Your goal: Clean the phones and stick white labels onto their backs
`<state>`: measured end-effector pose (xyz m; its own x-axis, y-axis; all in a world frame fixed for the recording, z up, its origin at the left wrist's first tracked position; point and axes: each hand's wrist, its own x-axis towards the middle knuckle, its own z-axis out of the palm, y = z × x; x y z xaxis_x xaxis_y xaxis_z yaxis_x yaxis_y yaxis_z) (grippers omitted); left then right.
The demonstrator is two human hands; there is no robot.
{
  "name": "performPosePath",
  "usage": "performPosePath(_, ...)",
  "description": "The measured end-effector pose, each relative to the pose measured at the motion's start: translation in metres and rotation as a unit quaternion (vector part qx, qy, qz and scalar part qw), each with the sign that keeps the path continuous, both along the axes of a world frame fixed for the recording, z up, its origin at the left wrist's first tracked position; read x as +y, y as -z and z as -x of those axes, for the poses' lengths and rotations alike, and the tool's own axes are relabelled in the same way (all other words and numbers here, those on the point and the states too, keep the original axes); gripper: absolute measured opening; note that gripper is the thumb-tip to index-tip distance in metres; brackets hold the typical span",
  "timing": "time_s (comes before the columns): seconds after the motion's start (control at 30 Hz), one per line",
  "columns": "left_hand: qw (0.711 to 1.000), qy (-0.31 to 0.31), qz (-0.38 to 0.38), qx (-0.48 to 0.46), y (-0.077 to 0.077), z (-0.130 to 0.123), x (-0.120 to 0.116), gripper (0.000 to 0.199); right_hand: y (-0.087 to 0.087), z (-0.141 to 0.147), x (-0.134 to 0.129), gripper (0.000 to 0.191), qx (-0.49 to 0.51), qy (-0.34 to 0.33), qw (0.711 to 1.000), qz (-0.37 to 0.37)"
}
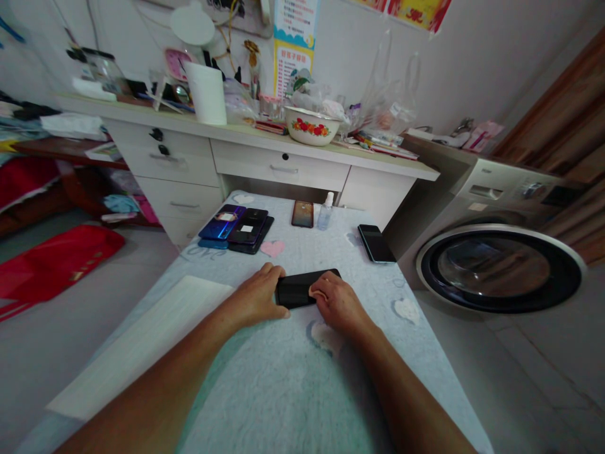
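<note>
A black phone [295, 290] lies flat, dark side up, in the middle of the cloth-covered table. My left hand [259, 293] grips its left end, thumb at the near edge and fingers at the far edge. Curled over the phone's right part, my right hand [338, 299] presses what looks like a small tan cloth [317, 292] against the surface; most of it is hidden under the fingers. Beyond the hands stand a clear spray bottle [324, 214] with a white cap and a brown phone case or back [302, 214].
Several phones lie at the far left, including a blue one [221, 222] and a black one [249, 228]. Another phone [376, 243] is at the right edge. A long whitish strip [151, 340] lies at left. Behind are a white desk [283, 165] and a washing machine [501, 265].
</note>
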<state>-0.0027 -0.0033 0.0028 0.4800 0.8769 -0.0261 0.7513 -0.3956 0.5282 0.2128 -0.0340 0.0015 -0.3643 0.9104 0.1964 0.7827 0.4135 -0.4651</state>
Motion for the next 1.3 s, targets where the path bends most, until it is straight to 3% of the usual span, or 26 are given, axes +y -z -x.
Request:
performPosePath(0.27, 1.0, -0.001, 0.001, 0.0, 0.0, 0.0, 0.0, 0.05, 0.0, -0.001, 0.001, 0.021, -0.002, -0.005, 1.0, 0.007)
performPosePath(0.8, 1.0, -0.007, 0.011, 0.009, -0.001, 0.0, 0.0, 0.054, -0.001, -0.024, 0.01, 0.019, -0.062, 0.13, 0.989, 0.016)
performPosePath(1.3, 1.0, -0.005, 0.011, 0.005, 0.0, 0.001, 0.001, 0.054, -0.004, -0.031, 0.009, 0.017, -0.096, 0.206, 0.974, 0.008)
